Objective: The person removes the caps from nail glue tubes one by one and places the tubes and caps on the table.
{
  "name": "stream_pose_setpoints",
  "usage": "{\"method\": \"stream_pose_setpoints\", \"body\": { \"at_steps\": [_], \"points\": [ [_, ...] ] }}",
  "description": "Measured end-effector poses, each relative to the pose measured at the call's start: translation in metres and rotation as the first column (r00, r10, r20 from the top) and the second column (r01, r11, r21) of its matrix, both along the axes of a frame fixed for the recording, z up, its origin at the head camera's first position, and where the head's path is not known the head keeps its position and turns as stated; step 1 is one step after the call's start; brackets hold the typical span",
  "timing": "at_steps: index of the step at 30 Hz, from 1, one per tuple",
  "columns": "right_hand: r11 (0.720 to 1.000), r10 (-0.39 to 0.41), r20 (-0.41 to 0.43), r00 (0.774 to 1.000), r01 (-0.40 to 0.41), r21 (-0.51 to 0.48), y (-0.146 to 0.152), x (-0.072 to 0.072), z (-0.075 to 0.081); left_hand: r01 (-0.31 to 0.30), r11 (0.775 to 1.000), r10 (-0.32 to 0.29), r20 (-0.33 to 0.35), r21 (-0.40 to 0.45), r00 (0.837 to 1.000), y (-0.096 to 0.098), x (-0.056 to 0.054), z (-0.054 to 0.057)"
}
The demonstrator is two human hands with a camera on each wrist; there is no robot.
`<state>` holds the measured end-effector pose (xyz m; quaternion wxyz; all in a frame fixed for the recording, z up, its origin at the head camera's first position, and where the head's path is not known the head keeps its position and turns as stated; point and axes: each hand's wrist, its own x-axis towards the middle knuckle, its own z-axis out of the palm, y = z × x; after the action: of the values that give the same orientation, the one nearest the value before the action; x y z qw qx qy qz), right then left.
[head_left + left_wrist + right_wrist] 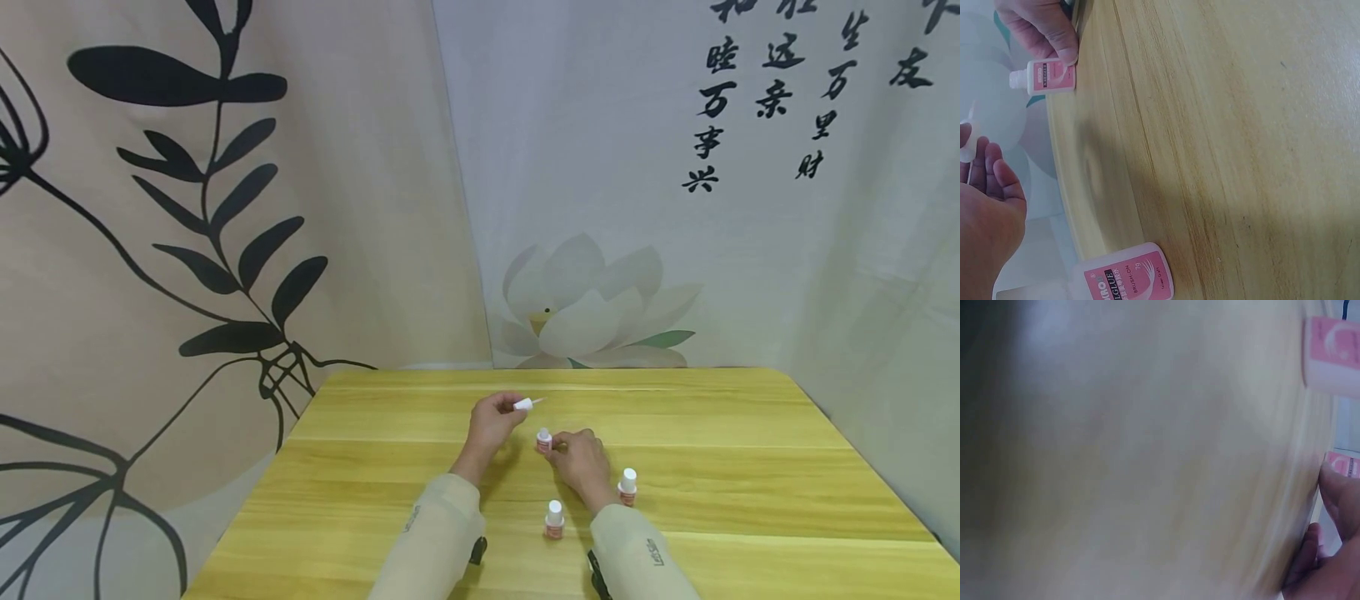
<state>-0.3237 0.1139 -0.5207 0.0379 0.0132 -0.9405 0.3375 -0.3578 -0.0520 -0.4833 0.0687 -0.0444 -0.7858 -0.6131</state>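
Up over the far part of the table, my left hand [492,423] pinches a white brush cap [522,404], its thin brush pointing right. Lower and to the right, my right hand [583,461] holds an uncapped glue bottle [544,442] at its base, upright on the table. In the left wrist view this glue bottle [1052,76] shows a pink label and a bare white neck, with the right thumb against its lower side. Part of the same label [1341,464] peeks out beyond the fingers in the right wrist view.
Two capped bottles of the same brush-on glue stand nearer: one bottle [554,521] between the forearms, another bottle [627,486] beside the right wrist. The wooden table [750,467] ends at a printed cloth backdrop [390,208].
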Motion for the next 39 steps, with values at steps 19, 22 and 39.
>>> {"method": "stream_pose_setpoints", "body": {
  "at_steps": [19, 22, 39],
  "points": [
    [0.999, -0.007, -0.017, 1.000, 0.007, 0.036, -0.0001, 0.0005, -0.0011, 0.001, 1.000, 0.000, 0.014, -0.022, 1.000, -0.0004, 0.0001, -0.0004],
    [0.999, -0.007, -0.018, 1.000, 0.007, 0.037, -0.0001, 0.0002, -0.0013, -0.001, 1.000, 0.002, 0.014, -0.020, 1.000, -0.0001, 0.0005, -0.0004],
    [0.999, -0.013, -0.016, 1.000, 0.014, 0.037, 0.0000, -0.0026, -0.0044, 0.004, 1.000, -0.004, 0.040, -0.002, 0.999, 0.0010, 0.0006, -0.0003]
  ]
}}
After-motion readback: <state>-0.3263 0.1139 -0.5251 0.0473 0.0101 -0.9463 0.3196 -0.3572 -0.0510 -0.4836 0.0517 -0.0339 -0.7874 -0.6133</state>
